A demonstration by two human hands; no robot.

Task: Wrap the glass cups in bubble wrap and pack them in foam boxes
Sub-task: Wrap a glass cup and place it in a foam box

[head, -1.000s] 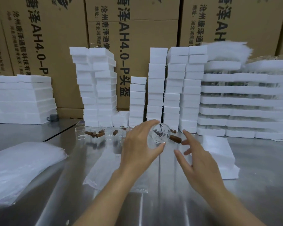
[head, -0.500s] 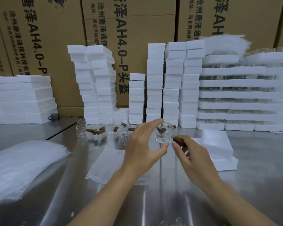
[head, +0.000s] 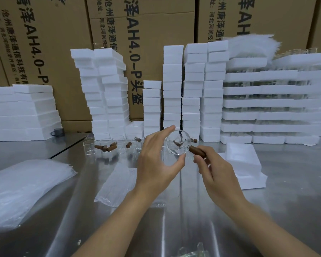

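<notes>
Change: a second ago my right hand point(head: 216, 175) hung spread and clear of the cup; now it has come in, and its thumb and fingers pinch the wooden handle point(head: 197, 151).
Left hand: my left hand point(head: 156, 162) has kept its hold, thumb and fingers curled round the rim of the glass cup point(head: 178, 143).
Cup: lifted off the table at the centre of the frame, mouth turned towards me, between my two hands.
Meaning: I judge this a check or a turn of the cup before wrapping; no wrap is on it yet.
Wrap: one bubble wrap sheet point(head: 115, 182) lies flat below the cup, left of centre, ready to take it.
Box: a foam box point(head: 243, 160) sits at centre right, near my right hand.
Surface: a shiny steel table point(head: 285, 201); a row of other cups point(head: 90, 147) with brown handles at mid left, and a pile of wrap point(head: 22, 188) at lower left.
Room: white foam stacks point(head: 172, 86) across the back, with printed cardboard cartons point(head: 156, 25) behind them.
</notes>
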